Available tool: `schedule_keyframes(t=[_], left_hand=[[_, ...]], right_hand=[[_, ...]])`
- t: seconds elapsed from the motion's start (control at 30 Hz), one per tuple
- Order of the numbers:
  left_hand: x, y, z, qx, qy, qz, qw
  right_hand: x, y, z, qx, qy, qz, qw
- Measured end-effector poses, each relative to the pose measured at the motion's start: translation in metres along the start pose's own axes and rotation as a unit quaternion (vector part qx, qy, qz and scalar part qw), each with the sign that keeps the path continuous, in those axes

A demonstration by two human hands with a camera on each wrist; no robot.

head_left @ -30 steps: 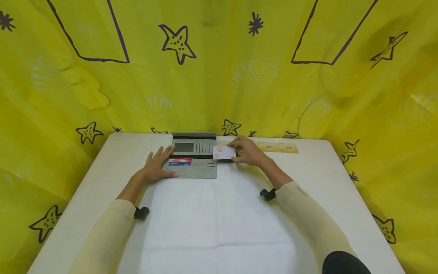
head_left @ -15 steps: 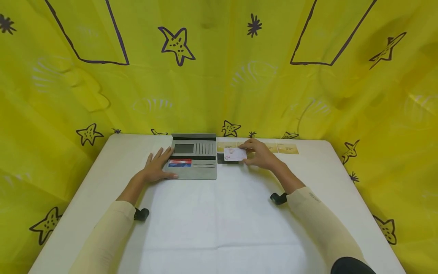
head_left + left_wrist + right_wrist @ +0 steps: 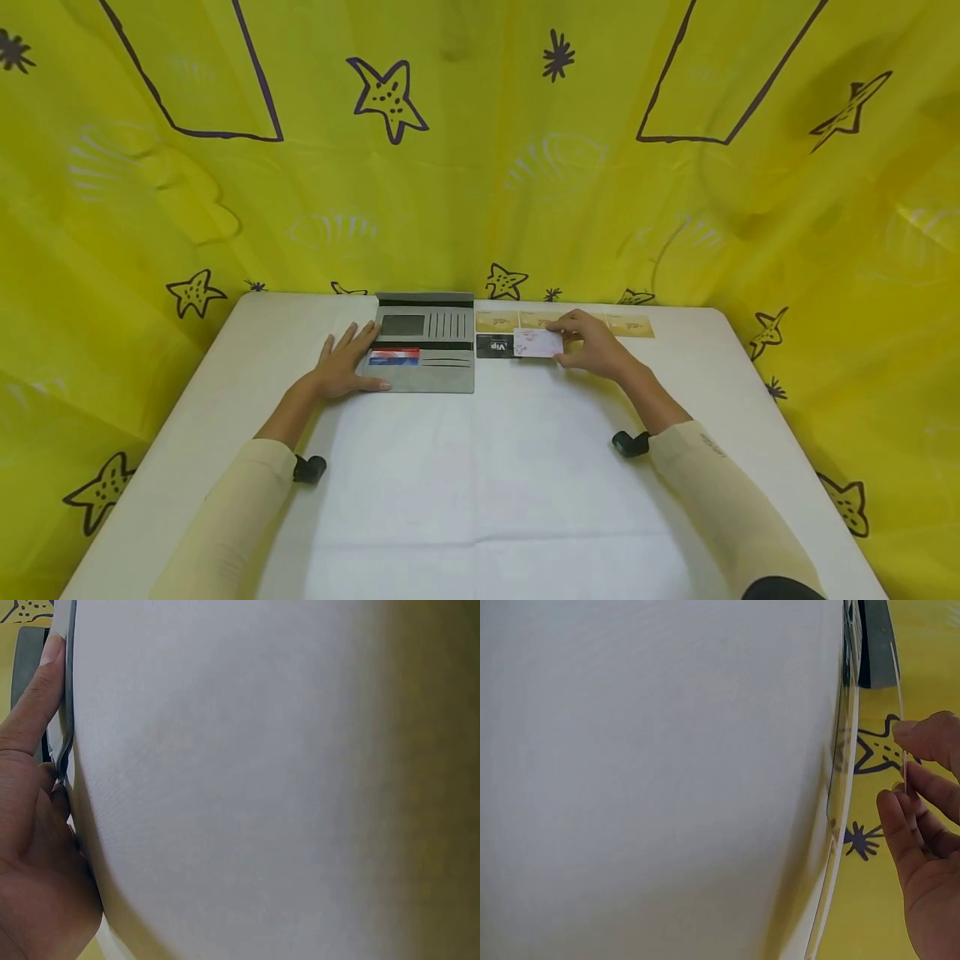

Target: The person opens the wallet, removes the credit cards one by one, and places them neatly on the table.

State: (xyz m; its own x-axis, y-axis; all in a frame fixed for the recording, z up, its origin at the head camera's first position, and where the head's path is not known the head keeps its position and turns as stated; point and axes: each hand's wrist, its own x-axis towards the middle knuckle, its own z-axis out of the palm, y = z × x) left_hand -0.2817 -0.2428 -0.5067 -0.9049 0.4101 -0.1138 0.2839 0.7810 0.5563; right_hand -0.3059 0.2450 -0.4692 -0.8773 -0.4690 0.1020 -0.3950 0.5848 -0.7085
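A grey wallet [image 3: 450,380] lies unfolded at the back of the table, with a red, white and blue card [image 3: 395,357] in its lower left part. My left hand [image 3: 343,367] rests on the wallet's left edge, fingers spread; the left wrist view shows its thumb [image 3: 41,690] along the wallet's side. Between thumb and fingertips my right hand [image 3: 592,346] pinches a white card with a pink pattern [image 3: 536,342]. That card appears edge-on in the right wrist view, raised above the table. In the head view it overlaps the right end of a black "Vip" card [image 3: 493,347].
Several gold cards [image 3: 497,321] lie in a row along the back, right of the wallet, partly hidden by my right hand. White cloth covers the middle of the table [image 3: 472,475]. A yellow curtain [image 3: 465,183] with starfish drawings hangs directly behind it.
My right hand has carried the white card rightward, away from the wallet's edge, uncovering most of the black card and more of the gold ones. My left hand stays in place.
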Motion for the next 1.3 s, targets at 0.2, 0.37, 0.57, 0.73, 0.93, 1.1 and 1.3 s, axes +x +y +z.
schedule_keyframes(t=[0.2, 0.37, 0.57, 0.73, 0.93, 1.1, 1.3], left_hand=[[-0.001, 0.001, 0.0, -0.006, 0.005, 0.007, 0.9999], [-0.001, 0.004, -0.001, -0.002, 0.0, -0.001, 1.0], [-0.001, 0.004, -0.001, -0.001, 0.001, -0.001, 1.0], [-0.003, 0.002, -0.002, -0.005, 0.006, 0.009, 0.9999], [-0.005, 0.003, -0.002, -0.008, 0.009, 0.015, 0.9998], [-0.004, 0.005, -0.003, -0.005, 0.004, 0.008, 0.9999], [-0.003, 0.006, -0.004, -0.003, 0.002, 0.007, 1.0]], right_hand=[[-0.008, 0.005, -0.006, -0.015, 0.011, 0.007, 1.0], [-0.017, 0.011, -0.011, -0.009, 0.019, 0.009, 1.0], [-0.028, 0.02, -0.017, -0.012, 0.024, 0.027, 0.999], [-0.036, 0.028, -0.021, -0.013, 0.035, 0.03, 0.999], [-0.043, 0.036, -0.026, -0.019, 0.039, 0.045, 0.998], [-0.047, 0.04, -0.031, -0.031, 0.037, 0.058, 0.997], [-0.053, 0.043, -0.039, -0.041, 0.038, 0.066, 0.996]])
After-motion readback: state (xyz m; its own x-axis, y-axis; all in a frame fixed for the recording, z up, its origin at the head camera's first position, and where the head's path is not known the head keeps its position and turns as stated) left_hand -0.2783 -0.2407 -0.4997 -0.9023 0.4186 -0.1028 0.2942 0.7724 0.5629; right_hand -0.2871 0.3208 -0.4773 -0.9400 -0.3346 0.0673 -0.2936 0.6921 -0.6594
